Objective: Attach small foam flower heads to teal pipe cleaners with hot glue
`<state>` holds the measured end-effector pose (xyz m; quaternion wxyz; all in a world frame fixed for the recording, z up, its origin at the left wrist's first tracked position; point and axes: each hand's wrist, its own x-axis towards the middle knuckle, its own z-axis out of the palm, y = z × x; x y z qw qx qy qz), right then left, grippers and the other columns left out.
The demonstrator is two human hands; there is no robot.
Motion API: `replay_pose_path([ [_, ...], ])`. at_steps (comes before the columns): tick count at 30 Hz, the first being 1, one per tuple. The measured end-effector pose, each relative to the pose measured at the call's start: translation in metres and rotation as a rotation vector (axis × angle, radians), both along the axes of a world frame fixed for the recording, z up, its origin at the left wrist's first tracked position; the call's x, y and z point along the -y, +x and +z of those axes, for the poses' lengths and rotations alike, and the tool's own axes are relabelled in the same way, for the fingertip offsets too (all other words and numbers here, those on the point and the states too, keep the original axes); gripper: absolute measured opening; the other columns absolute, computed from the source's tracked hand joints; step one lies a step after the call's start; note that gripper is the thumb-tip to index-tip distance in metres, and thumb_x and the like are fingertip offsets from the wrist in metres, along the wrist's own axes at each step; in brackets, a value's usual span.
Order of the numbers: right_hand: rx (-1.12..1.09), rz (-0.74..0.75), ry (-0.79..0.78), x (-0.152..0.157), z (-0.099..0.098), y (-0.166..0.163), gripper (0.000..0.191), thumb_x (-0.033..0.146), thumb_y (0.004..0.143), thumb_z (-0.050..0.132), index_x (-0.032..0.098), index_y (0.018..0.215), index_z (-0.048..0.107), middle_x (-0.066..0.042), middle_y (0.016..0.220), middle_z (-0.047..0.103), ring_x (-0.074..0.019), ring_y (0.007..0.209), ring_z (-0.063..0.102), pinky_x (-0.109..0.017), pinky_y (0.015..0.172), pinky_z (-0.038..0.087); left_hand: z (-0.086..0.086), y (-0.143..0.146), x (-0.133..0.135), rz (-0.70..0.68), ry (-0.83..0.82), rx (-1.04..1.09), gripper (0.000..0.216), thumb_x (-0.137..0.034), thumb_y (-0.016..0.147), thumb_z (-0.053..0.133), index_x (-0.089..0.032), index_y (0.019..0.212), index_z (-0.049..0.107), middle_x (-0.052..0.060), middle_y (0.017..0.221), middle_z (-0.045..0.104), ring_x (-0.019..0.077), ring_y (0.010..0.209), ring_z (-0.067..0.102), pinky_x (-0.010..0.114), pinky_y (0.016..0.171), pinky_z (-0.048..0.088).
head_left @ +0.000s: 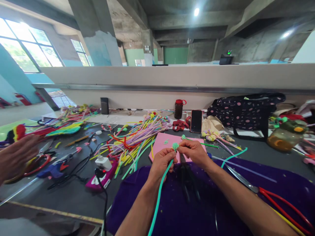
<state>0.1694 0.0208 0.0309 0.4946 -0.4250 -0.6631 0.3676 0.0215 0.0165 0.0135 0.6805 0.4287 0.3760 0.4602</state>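
My left hand and my right hand meet above a purple cloth, both pinched on a teal pipe cleaner. Its top end is curled into a small coil between my fingertips, and its long tail hangs down past my left wrist. A pink foam sheet lies just beyond my hands. A dark tool, blurred, rests on the cloth under my hands.
A heap of coloured pipe cleaners lies at centre left. Another person's hand is at the far left near glue guns. Red-handled scissors, a phone, a red-capped bottle and a dotted bag lie to the right.
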Motion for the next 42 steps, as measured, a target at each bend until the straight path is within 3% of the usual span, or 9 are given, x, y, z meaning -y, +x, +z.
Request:
replay_pose_path([
  [14,0.155,-0.057,0.12,0.0008,0.0009,0.0037,0.011,0.021,0.071,0.056,0.016,0.064,0.063,0.004,0.054,0.049,-0.0079,0.05,0.042,-0.018,0.048,0.031,0.0059,0.0031,0.0059,0.085,0.05,-0.045,0.019,-0.028,0.063,0.063,-0.015,0.067,0.051,-0.005,0.044,0.052,0.0018,0.026,0.032,0.014,0.028,0.02],
  [35,0.183,-0.112,0.114,0.0009,-0.0007,0.0037,0.012,0.021,0.07,0.054,0.015,0.061,0.059,0.004,0.052,0.047,-0.0074,0.048,0.039,-0.018,0.047,0.03,0.0003,0.0006,0.0003,0.028,0.021,-0.039,0.02,-0.029,0.062,0.064,-0.014,0.067,0.051,-0.005,0.043,0.053,0.0029,0.025,0.033,0.015,0.027,0.022],
  [42,0.199,-0.13,0.124,0.0021,-0.0014,0.0017,0.013,0.022,0.071,0.054,0.015,0.064,0.061,0.004,0.053,0.048,-0.0079,0.049,0.04,-0.018,0.046,0.03,0.0021,0.0016,0.0029,0.076,0.071,-0.08,0.022,-0.03,0.061,0.064,-0.014,0.069,0.052,-0.005,0.044,0.053,0.0023,0.026,0.033,0.015,0.028,0.021],
])
